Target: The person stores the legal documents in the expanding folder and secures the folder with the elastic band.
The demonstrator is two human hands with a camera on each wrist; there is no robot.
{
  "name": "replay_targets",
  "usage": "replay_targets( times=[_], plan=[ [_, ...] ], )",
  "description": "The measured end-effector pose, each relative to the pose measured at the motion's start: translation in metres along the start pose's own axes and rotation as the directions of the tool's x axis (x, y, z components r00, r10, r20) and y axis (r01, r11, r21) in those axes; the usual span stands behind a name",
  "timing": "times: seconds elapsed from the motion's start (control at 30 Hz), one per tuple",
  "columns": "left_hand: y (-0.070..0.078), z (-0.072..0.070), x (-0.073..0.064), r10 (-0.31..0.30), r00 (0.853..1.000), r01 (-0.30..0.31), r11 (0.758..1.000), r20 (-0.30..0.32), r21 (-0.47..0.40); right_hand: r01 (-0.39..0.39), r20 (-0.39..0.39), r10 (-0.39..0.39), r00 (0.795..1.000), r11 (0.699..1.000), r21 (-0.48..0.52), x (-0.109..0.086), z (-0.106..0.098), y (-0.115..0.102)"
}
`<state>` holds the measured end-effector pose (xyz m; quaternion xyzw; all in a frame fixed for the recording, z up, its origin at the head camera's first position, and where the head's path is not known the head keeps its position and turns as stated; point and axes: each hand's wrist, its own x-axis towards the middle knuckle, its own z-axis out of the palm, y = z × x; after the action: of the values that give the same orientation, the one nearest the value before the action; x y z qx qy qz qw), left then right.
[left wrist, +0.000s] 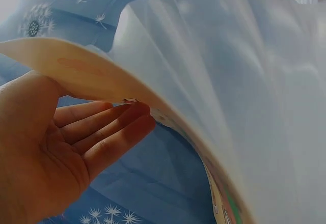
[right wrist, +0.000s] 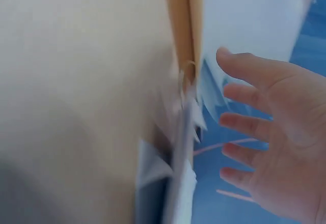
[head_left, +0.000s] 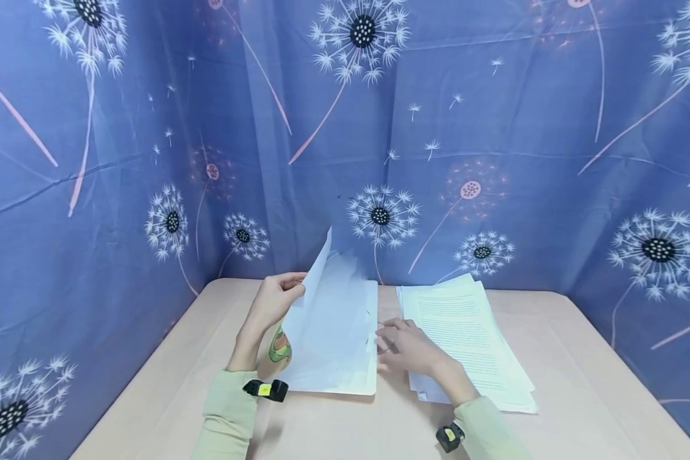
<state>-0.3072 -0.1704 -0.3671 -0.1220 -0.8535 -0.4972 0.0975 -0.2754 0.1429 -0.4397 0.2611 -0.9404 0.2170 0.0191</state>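
Note:
A folder [head_left: 345, 345] lies open on the table, with pale translucent sheets inside and a green and brown picture [head_left: 280, 345] on its cover. My left hand [head_left: 273, 299] holds the raised cover by its left edge. In the left wrist view, the beige cover [left wrist: 76, 66] bends between the thumb side and fingers of that hand [left wrist: 66, 152], beside the translucent sheets [left wrist: 204, 81]. My right hand [head_left: 408, 345] is at the folder's right edge, between it and a stack of printed papers [head_left: 454, 332]. In the right wrist view, its fingers [right wrist: 247, 124] are spread and hold nothing.
The beige table [head_left: 322, 428] runs up to a blue curtain [head_left: 437, 115] with dandelion prints at the back and sides. The printed papers lie unevenly stacked, some edges sticking out. Each wrist carries a black strap camera, such as the left one [head_left: 276, 390].

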Motion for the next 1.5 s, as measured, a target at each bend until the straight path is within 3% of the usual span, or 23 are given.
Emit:
replay_targets(
  times=[0.53,1.07,1.3,1.5],
  plan=[
    [-0.001,0.002,0.001,-0.012,1.000,0.012,1.000,0.001,-0.002,-0.043,-0.146,0.053,0.988,0.997,0.069,-0.033,-0.037,0.043],
    [0.002,0.008,0.002,-0.005,1.000,0.005,1.000,-0.002,-0.008,-0.160,-0.198,0.186,0.962,0.977,0.141,-0.064,-0.057,0.087],
    [-0.003,0.018,0.002,-0.028,0.998,0.030,0.998,0.058,-0.051,-0.247,-0.184,0.276,0.943,0.955,0.162,-0.078,-0.063,0.105],
    [-0.003,0.016,-0.003,-0.023,1.000,0.023,1.000,0.015,-0.014,-0.238,-0.232,0.272,0.934,0.957,0.164,-0.083,-0.072,0.114]
  ],
)
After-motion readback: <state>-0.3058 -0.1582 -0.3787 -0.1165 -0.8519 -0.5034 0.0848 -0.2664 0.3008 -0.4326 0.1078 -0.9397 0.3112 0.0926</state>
